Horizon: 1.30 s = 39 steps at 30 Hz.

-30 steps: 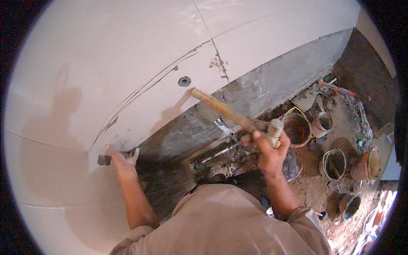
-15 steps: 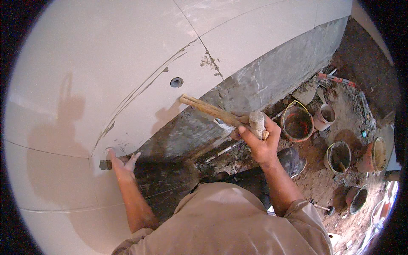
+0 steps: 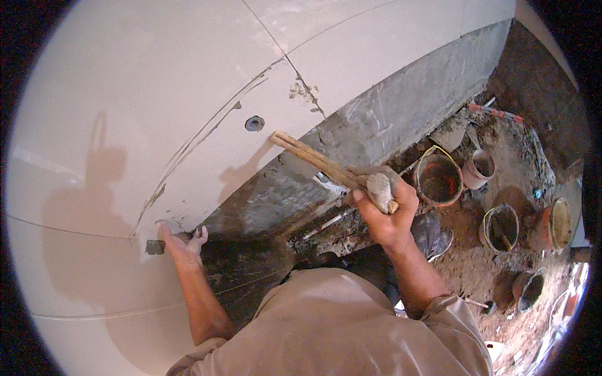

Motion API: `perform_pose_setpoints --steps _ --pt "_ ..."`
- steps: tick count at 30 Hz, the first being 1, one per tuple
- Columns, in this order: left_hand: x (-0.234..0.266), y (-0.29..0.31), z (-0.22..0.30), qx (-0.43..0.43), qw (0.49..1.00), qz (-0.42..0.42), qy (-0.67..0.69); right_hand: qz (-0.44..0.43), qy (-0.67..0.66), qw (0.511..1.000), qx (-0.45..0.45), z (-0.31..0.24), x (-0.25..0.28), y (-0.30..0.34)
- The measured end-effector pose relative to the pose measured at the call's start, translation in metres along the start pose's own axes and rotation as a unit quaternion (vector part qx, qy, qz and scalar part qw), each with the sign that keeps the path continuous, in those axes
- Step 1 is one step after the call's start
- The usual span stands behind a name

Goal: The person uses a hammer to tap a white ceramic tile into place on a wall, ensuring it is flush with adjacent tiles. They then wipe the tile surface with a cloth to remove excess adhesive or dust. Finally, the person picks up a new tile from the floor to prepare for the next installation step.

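Note:
My right hand (image 3: 390, 216) is wrapped around a hammer (image 3: 316, 164), close to its pale, mortar-caked head. The hammer's wooden handle points up and left, its end in front of the large beige wall tile (image 3: 207, 150). Low on the left, my left hand (image 3: 184, 244) rests at the lower edge of that tile. One digit lies against the tile face, while the others stand apart from it, bent near the edge. Whether they reach behind the tile is hidden. A round hole (image 3: 254, 123) and grey mortar smears mark the tile.
Bare grey wall (image 3: 401, 94) runs below the tiles. On the dirt floor to the right stand a bucket with a yellow handle (image 3: 439, 200), a small pail (image 3: 478, 168) and several other buckets (image 3: 500, 232). A red-and-grey bar (image 3: 495, 113) lies farther off. My shoe (image 3: 444, 243) is beside the buckets.
My left fingers have bent inward at the tile edge. The hammer has tilted slightly in my right hand, its handle end a little higher and farther right.

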<state>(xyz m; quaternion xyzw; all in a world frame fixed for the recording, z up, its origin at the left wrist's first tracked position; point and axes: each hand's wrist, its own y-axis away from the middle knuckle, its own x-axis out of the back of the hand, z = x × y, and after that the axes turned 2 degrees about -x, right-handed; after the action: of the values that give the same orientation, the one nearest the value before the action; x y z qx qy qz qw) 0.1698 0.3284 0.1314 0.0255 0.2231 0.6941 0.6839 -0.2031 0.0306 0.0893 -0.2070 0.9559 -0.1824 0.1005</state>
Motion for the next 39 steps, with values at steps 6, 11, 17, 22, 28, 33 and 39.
perform_pose_setpoints --steps 6,11,17,22,28,33,39 --pt "-0.013 0.020 -0.013 -0.098 0.992 -0.009 -0.078 0.013 0.060 0.998 0.005 0.007 0.008 -0.006" --pt "-0.011 0.013 -0.008 -0.038 0.998 0.000 -0.056 -0.073 -0.173 0.969 -0.161 0.015 0.018 0.007" --pt "-0.022 0.020 -0.015 -0.055 0.995 0.064 -0.057 -0.039 -0.111 0.987 -0.108 -0.002 0.010 0.005" --pt "-0.013 0.016 -0.012 -0.046 0.996 -0.018 -0.077 0.051 0.088 0.992 0.075 0.004 0.007 -0.003" --pt "-0.004 0.002 -0.014 -0.035 0.997 0.004 -0.062 0.039 0.059 0.997 0.008 0.003 0.010 -0.004" --pt "-0.021 0.015 -0.017 -0.040 0.996 0.031 -0.075 -0.068 -0.296 0.929 -0.214 -0.011 0.012 0.003" --pt "-0.005 0.004 -0.016 -0.046 0.994 -0.031 -0.095 0.025 0.083 0.996 0.005 0.006 0.008 0.001"
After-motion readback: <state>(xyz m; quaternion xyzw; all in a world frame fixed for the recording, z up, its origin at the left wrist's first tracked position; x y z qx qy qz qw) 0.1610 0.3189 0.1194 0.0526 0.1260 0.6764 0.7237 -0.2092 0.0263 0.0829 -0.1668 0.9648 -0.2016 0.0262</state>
